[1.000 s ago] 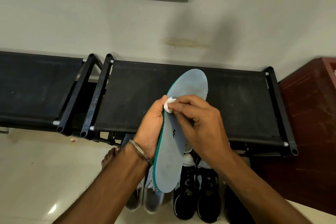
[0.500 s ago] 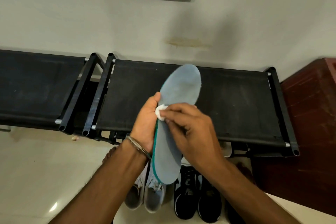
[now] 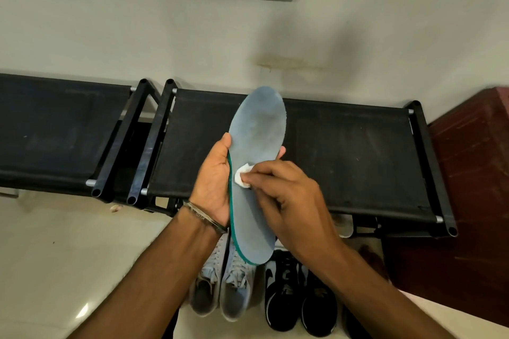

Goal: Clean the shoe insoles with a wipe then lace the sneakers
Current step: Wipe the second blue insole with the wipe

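Grey-blue foam insole (image 3: 256, 173), teal edge, held upright in the air over the black fabric shoe rack (image 3: 344, 151), toe end up. Head view only.

Left hand (image 3: 213, 187) grips the insole at mid-length, thumb along the left edge, a fingertip showing past the right edge. Right hand (image 3: 286, 201) pinches a small white wipe (image 3: 242, 179) and presses it onto the insole face near the left edge.

Handling, my read: light, thin, flexes easily, so support from behind while wiping; hold at the waist, not the toe. Wipe is small and soft, easy to lose from a pinch.

Hidden: insole's underside and left fingers behind it. Heel end overlaps the grey sneakers (image 3: 223, 289) on the floor; can't tell their lacing state. Black sneakers (image 3: 297, 303) partly covered by the right forearm.
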Available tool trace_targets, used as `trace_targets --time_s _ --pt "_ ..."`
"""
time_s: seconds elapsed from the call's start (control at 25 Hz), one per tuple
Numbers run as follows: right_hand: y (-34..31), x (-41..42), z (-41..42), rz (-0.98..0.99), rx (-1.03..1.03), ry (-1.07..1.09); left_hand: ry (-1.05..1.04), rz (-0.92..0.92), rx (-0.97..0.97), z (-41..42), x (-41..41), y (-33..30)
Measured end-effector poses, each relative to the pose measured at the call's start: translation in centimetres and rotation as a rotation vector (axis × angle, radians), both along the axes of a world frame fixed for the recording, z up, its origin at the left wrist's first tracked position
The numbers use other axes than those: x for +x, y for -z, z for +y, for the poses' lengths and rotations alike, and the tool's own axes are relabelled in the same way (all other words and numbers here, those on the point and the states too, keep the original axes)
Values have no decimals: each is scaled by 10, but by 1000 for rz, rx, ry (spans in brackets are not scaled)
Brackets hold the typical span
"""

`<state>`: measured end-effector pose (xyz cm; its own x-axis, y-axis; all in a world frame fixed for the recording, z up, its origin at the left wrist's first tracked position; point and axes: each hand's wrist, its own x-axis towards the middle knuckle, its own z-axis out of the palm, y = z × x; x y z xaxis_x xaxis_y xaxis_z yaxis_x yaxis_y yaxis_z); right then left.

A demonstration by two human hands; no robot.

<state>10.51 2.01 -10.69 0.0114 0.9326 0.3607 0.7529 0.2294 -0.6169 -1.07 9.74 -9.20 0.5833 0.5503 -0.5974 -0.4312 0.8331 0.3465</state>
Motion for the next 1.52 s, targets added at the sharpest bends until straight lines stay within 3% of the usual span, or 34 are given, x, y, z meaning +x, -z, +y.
trace_targets --time_s 0.24,0.44,0.64,0.8,0.96,1.16,1.24,1.36,1.52 --pt "3 38 16 -66 13 235 45 116 91 -18 13 3" --pt "-4 6 5 16 10 4 5 16 3 -11 7 0" --pt "2 47 17 -49 10 285 71 109 77 -25 20 1" --pt "-4 12 5 -9 -25 40 14 7 -15 -15 13 2" --pt "-8 7 3 41 -66 -149 9 17 -11 -5 6 4" --pt "-4 37 13 -110 5 159 80 49 35 -13 13 3" --pt "-7 45 15 83 -75 265 119 91 50 -14 12 3" --pt "-19 46 20 685 -275 349 129 143 107 -13 10 0" --pt "-27 45 23 1243 -490 333 87 201 262 -10 9 -1"
